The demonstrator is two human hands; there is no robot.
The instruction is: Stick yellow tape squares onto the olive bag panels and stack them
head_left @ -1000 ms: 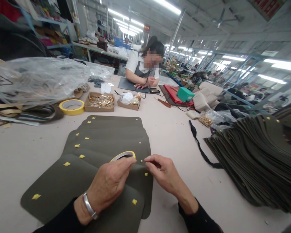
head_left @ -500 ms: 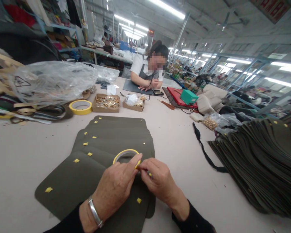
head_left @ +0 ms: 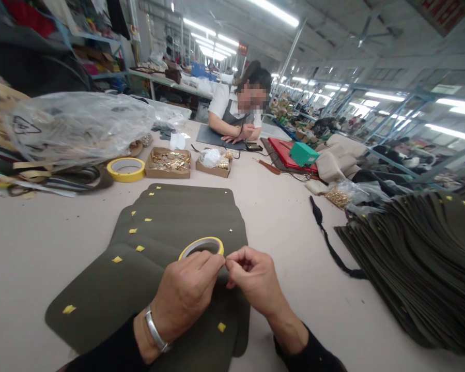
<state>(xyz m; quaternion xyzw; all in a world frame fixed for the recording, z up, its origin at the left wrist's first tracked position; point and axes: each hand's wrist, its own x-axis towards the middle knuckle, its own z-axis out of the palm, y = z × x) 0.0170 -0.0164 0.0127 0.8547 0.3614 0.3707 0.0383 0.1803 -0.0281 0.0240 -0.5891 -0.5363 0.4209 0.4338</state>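
My left hand (head_left: 188, 287) is closed on a roll of yellow tape (head_left: 202, 242), whose upper rim shows above my knuckles. Close against its fingertips, my right hand (head_left: 253, 279) is pinched; whatever lies between its fingers is too small to make out. Under both hands, dark olive panels (head_left: 139, 284) lie overlapped like a fan on the table. Small yellow tape pieces (head_left: 69, 309) stick to their left parts, and another yellow piece (head_left: 221, 327) sits near the front. Tiny shiny studs (head_left: 231, 230) show at the panels' right side.
A second yellow tape roll (head_left: 126, 176) lies beside a cardboard box of gold metal parts (head_left: 168, 174). At the right stands a thick stack of olive panels (head_left: 414, 268) with a black strap (head_left: 329, 248) near it. Across the table a person (head_left: 236, 111) leans on it.
My left thumb and fingers have drawn in toward the right fingertips, hiding more of the tape roll's lower rim. My right hand has shifted slightly and turned.
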